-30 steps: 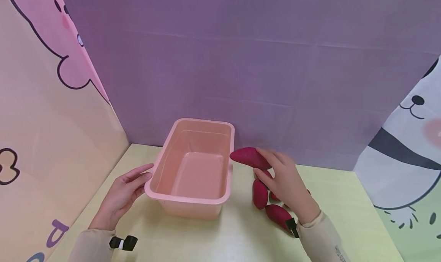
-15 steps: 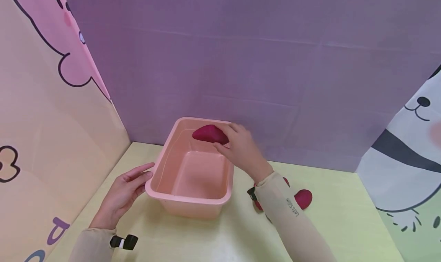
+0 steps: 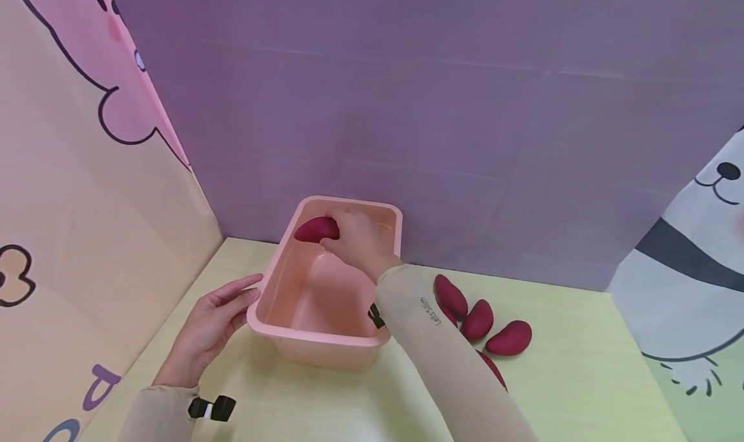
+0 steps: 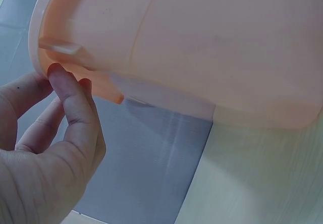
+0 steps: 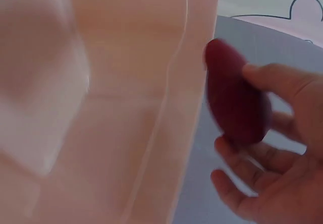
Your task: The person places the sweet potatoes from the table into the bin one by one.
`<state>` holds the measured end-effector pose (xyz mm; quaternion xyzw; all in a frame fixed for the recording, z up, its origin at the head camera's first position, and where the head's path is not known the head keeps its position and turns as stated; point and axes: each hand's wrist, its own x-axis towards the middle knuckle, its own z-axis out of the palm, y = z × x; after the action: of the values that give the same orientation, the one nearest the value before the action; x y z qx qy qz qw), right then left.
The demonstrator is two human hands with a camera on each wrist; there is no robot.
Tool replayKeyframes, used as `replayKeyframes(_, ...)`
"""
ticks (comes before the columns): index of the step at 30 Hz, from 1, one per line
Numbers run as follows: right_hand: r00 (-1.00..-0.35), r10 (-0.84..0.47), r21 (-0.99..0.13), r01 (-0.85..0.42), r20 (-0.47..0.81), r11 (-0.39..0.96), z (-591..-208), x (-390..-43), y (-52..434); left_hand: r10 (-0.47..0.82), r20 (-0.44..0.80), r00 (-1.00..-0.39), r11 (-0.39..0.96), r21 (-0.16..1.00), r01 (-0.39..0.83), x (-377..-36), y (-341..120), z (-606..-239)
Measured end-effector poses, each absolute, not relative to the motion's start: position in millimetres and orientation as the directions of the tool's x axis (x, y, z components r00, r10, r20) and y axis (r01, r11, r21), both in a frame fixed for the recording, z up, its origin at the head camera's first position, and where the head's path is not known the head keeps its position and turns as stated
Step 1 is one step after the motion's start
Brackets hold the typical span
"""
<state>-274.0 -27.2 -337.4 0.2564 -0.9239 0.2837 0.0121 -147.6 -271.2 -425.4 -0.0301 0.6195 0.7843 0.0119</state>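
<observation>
Fingertips of the left hand (image 3: 205, 331) rest, straight, against the rim of the pink plastic tub (image 3: 273, 284). Inside its far end, the right hand (image 3: 357, 240) pinches a purple sweet potato (image 3: 314, 229). More sweet potatoes (image 3: 478, 319) lie on the table (image 3: 581, 377), right of the tub.

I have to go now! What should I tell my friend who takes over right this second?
Right hand: grips one purple sweet potato, held over the far end of the pink tub, not let go yet.
Left hand: fingers straight, touching the tub's left rim.
Tub: on the yellow table, nothing lying on the part of its floor that shows.
Done: none dropped in yet.
Left: release this one; four more sweet potatoes lie on the table right of the tub, one partly hidden behind the sleeve.
</observation>
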Motion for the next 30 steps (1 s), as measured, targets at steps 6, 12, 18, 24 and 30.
replayKeyframes(6, -0.877, -0.469, -0.599, -0.434, 0.108, 0.674, -357.7, -275.4, -34.3, -0.024, -0.062, -0.998, -0.225, 0.973, -0.055, -149.0, -269.5, -424.9)
replayKeyframes(12, -0.890, -0.441, -0.652, -0.267, -0.116, 0.710, -382.3, -279.2, -35.2, -0.030, -0.065, -0.997, -0.236, 0.970, -0.056, -148.5, -269.4, -425.9)
replayKeyframes(18, -0.835, -0.465, -0.674, -0.164, -0.293, 0.720, -391.3, -281.7, -34.7, -0.025, -0.041, -0.999, -0.248, 0.968, -0.033, -147.5, -270.4, -426.6)
replayKeyframes(24, -0.847, -0.438, -0.579, -0.203, -0.301, 0.790, -391.8, -280.4, -37.2, -0.022, -0.028, -0.999, -0.254, 0.967, -0.021, -147.1, -270.3, -427.3)
replayKeyframes(30, -0.860, -0.421, -0.503, -0.239, -0.287, 0.831, -390.1, -279.7, -41.0, -0.029, -0.035, -0.999, -0.242, 0.970, -0.027, -147.0, -270.5, -427.2)
